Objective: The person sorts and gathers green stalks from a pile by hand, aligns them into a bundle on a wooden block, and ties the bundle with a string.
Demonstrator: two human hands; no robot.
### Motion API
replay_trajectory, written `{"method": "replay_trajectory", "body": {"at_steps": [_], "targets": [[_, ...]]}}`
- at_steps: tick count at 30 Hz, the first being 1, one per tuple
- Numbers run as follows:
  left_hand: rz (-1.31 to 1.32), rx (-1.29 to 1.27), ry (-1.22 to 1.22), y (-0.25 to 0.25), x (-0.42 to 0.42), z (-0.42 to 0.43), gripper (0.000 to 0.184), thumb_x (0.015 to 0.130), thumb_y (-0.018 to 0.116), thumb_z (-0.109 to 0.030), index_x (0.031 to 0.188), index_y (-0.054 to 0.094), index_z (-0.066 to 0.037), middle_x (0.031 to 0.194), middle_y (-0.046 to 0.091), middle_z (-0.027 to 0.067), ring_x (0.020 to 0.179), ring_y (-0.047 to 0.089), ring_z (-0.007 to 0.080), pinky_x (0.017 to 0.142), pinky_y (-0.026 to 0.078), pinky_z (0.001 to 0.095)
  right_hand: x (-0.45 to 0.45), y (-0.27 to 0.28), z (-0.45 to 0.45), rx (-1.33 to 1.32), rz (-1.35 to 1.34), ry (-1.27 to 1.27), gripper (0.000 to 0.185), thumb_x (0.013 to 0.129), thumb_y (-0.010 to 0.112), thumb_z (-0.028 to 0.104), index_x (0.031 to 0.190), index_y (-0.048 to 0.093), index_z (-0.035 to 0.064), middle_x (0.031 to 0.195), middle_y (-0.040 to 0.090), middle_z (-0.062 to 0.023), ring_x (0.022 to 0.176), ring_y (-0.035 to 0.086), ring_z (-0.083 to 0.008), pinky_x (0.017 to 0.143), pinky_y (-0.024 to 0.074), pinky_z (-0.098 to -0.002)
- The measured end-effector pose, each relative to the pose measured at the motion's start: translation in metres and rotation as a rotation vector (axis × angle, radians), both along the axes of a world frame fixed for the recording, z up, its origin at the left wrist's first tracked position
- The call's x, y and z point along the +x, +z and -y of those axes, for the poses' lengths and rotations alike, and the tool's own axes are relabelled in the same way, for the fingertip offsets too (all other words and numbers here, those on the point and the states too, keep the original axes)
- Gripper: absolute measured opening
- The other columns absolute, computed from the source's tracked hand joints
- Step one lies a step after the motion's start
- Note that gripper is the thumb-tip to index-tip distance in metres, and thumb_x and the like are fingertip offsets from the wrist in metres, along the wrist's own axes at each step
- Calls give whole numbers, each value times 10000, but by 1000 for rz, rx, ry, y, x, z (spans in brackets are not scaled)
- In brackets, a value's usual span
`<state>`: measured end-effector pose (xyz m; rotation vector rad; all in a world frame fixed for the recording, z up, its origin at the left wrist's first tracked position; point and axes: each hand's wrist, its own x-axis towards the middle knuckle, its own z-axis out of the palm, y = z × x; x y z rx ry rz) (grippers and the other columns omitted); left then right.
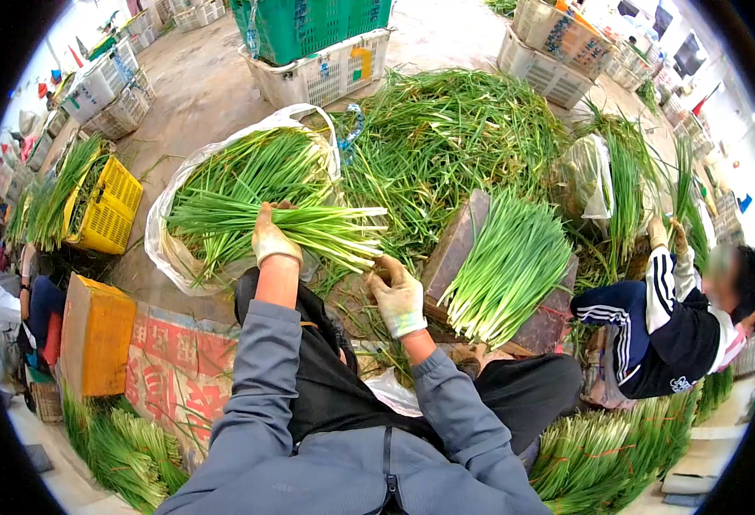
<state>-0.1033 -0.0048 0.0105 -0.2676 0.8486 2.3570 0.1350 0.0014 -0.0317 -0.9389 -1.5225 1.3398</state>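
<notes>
My left hand (pixel 274 236), in a pale work glove, is wrapped round a bunch of garlic chives (pixel 335 227) above an open white plastic sack. Its pale stalk ends point right. My right hand (pixel 396 296), gloved too with fingertips showing, is closed in a pinch just below those ends; whatever it pinches is too small to make out. More chives fill the white sack (pixel 159 227) beneath the held bunch. To the right, a thick pile of chives (pixel 512 270) lies on a dark wooden board (pixel 455 245), stalk ends towards me.
Loose leaves form a large heap (pixel 463 120) ahead. Crates (pixel 317 73) stand stacked behind it. At right, a co-worker (pixel 661 309) handles chives; another person (pixel 21 296) sits at left beyond a wooden box (pixel 99 335). A yellow crate (pixel 111 215) holds chives. Tied bundles (pixel 592 455) lie at lower right.
</notes>
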Motion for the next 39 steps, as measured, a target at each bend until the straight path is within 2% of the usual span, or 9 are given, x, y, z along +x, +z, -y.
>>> {"method": "replay_trajectory", "body": {"at_steps": [5,8,13,21,24,29,31,36,39], "targets": [[26,-4,9,-10,-3,-4,188,978,615,-264,980,563,-83,901,671,129,786,619,299,786,531,479,1,15,1,-337,-83,80,239,899,730,106,1102,707,-17,943,737,-51,762,641,-75,644,520,-229],[53,-1,14,-6,-6,-2,182,977,614,-261,981,563,-86,917,674,128,800,621,310,805,529,488,13,41,-4,-388,-67,96,184,932,683,77,1087,685,-22,817,695,-37,597,596,-83,517,472,-236],[31,6,56,-2,-21,9,235,998,568,-318,975,558,-85,949,685,116,811,625,315,816,521,515,60,16,-30,-560,-723,-191,78,976,650,100,1040,669,62,810,634,-25,616,562,-100,526,473,-236],[29,113,182,0,-73,31,401,1060,346,-452,1047,535,-99,990,668,97,921,650,307,878,515,570,129,39,-45,-354,-877,-508,134,941,695,198,1042,665,115,1001,705,-69,919,688,-203,630,563,-279],[51,127,234,4,-70,31,417,1060,338,-470,1047,536,-102,996,669,90,943,648,311,886,514,573,145,73,-58,-303,-1005,-333,172,924,701,178,1078,655,116,1054,708,-103,938,699,-231,650,596,-299],[88,163,59,9,-51,17,443,1059,328,-489,1030,548,-106,1002,673,92,981,650,319,908,512,585,94,81,-58,-434,-220,138,336,892,633,75,1224,612,34,1157,688,-145,894,710,-232,744,597,-320],[65,126,44,11,-36,9,445,1058,334,-485,1019,554,-100,1005,674,93,996,649,323,917,510,590,41,83,-46,-155,258,324,545,886,669,113,1394,510,-4,1120,697,-139,871,703,-206,778,572,-309],[103,163,-54,9,-16,-1,416,1050,364,-465,1043,551,-94,1012,675,93,981,648,301,911,513,566,-56,65,-23,-644,-111,371,318,919,690,182,1183,654,9,880,691,-55,706,662,-142,581,489,-246],[122,159,-19,14,-27,7,378,1043,388,-443,1049,560,-106,992,672,74,962,649,282,904,522,544,-48,30,-40,-535,-240,91,233,912,704,174,1093,675,30,849,681,-50,661,639,-154,565,490,-245]]}}
